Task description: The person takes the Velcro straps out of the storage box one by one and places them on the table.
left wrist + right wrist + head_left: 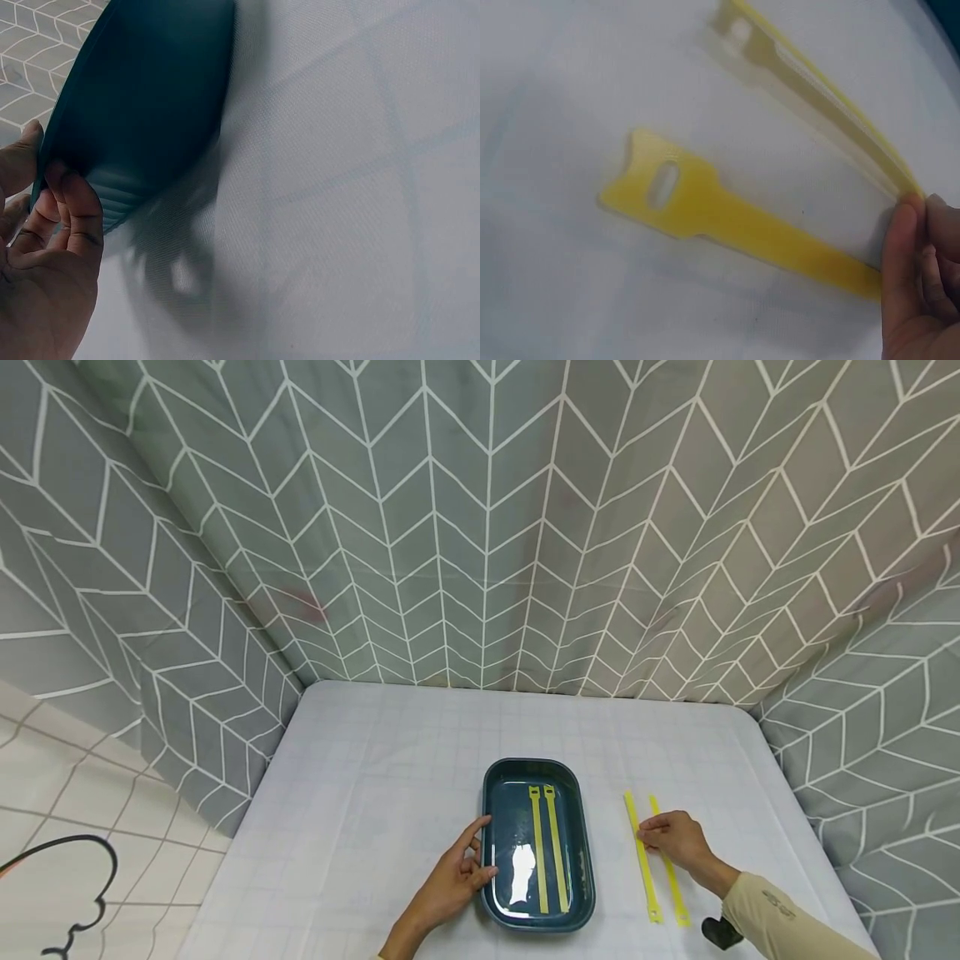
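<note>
A dark teal tray (504,810) stands on the table with two yellow hook-and-loop cable ties (538,852) lying lengthwise inside. My left hand (448,878) grips its left rim, thumb and fingers on either side of the wall (142,90). To the right of the tray, my right hand (678,842) pinches a yellow cable tie (840,112) between thumb and fingers. That tie's slotted head is tilted slightly off the cloth in the right wrist view. Beside it another yellow cable tie (757,221) lies flat, partly covered by the right hand.
A white cloth with faint lines covers the table (360,777). Grey patterned curtains (487,527) enclose its back and sides. A small black object (722,933) shows beside the right sleeve. Tiled floor (97,793) lies to the left.
</note>
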The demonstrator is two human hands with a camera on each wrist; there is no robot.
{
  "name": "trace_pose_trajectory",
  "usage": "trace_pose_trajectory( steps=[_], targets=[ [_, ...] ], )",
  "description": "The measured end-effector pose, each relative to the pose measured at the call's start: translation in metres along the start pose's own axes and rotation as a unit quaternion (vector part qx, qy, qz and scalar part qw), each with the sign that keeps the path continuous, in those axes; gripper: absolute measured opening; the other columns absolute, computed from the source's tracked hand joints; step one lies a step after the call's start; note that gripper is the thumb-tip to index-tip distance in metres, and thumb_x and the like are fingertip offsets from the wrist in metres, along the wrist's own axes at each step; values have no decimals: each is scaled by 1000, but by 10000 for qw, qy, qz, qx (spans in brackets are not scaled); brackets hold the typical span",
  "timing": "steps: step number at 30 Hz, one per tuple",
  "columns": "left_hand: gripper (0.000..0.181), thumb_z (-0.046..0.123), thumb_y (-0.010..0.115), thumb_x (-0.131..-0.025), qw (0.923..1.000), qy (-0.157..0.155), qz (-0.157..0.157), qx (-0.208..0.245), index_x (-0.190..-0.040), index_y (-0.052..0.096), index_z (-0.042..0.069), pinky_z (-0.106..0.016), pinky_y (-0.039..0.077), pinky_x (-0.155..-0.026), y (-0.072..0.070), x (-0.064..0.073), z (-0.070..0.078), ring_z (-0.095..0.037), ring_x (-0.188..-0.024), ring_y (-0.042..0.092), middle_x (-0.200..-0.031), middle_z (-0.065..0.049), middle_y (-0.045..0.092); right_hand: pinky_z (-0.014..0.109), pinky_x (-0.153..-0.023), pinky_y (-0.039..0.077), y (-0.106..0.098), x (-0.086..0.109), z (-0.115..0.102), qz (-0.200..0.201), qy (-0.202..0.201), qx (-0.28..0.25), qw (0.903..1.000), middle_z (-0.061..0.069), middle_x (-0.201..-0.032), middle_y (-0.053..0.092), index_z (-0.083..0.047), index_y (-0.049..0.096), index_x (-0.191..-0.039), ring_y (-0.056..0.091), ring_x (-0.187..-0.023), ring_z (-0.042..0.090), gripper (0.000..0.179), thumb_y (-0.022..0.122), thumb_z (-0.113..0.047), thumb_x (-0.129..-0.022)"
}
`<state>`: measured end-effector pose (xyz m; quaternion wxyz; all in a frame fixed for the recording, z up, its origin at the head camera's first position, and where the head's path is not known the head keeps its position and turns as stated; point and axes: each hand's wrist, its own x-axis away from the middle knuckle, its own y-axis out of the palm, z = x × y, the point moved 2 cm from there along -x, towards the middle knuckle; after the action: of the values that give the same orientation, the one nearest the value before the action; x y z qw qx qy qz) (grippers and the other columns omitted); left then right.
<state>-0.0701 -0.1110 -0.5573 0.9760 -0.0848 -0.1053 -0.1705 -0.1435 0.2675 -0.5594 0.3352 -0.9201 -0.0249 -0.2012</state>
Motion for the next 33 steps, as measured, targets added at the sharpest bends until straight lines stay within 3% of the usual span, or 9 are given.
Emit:
trace_pose_trajectory(
  steps=[8, 33],
  targets=[
    [73, 12, 70, -94, 10000, -39, -11, 33, -156, 32, 18, -18, 39, -56, 1, 0, -1, -4, -60, 47, -108, -12, 48, 28, -60, 57, -1, 0, -4, 39, 106, 131, 9999, 10, -76, 72, 12, 70, -94, 67, -65, 14, 14, 74, 2, -85],
    [74, 11, 70, -94, 9999, -9, -28, 98, -156, 31, 18, -18, 38, -56, 1, 0, -1, -5, -60, 46, -108, -10, 47, 29, -55, 49, -2, 4, -14, 212, -265, 1171, 9925, 3, -64, 67, 6, 71, -83, 62, -57, 13, 13, 78, -5, -83]
  ],
)
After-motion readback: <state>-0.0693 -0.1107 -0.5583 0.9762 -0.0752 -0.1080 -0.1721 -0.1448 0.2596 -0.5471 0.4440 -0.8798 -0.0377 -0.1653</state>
